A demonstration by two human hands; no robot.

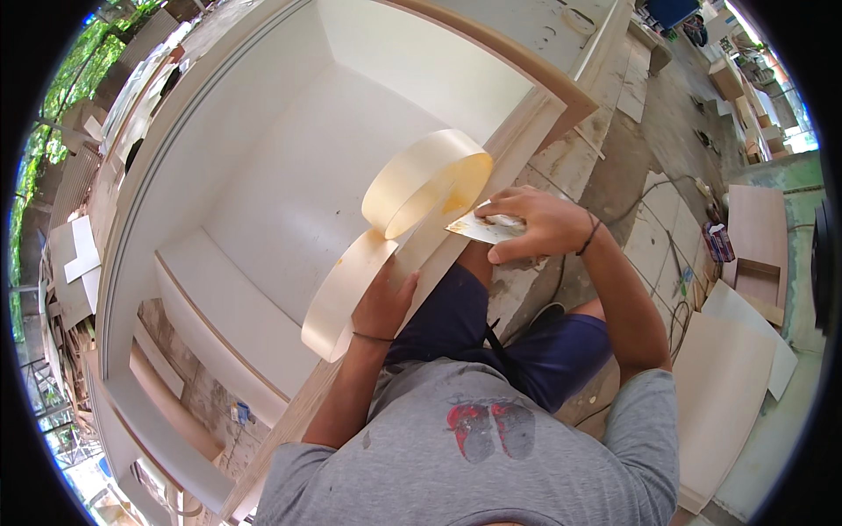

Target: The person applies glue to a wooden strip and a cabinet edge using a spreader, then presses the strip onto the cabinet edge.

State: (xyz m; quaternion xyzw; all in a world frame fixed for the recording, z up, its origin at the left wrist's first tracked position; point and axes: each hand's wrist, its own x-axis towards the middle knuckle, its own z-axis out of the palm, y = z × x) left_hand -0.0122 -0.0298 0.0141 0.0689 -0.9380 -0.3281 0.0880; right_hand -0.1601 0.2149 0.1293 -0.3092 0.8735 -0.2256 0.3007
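My left hand [384, 296] is closed on a long cream strip of edge banding [338, 302], which looks like a thin, flexible band. Beyond the hand the strip curls up into a wide loop, and yellow glue smears mark the loop's inner face. In my right hand [542, 221] is a flat, whitish spreader [485, 230] with yellow-brown residue on it, gripped between thumb and fingers. Its tip points left, close to the strip and the cabinet's edge. Both hands are over the near wooden edge [430, 263] of a large white cabinet box [254, 149].
A lower divider panel [228, 316] crosses the cabinet's left part. Wooden boards [724, 386] lean at the right by a green wall. Cables [675, 237] and a red-and-blue package [718, 242] lie on the floor. Scrap boards [81, 250] are piled at the far left.
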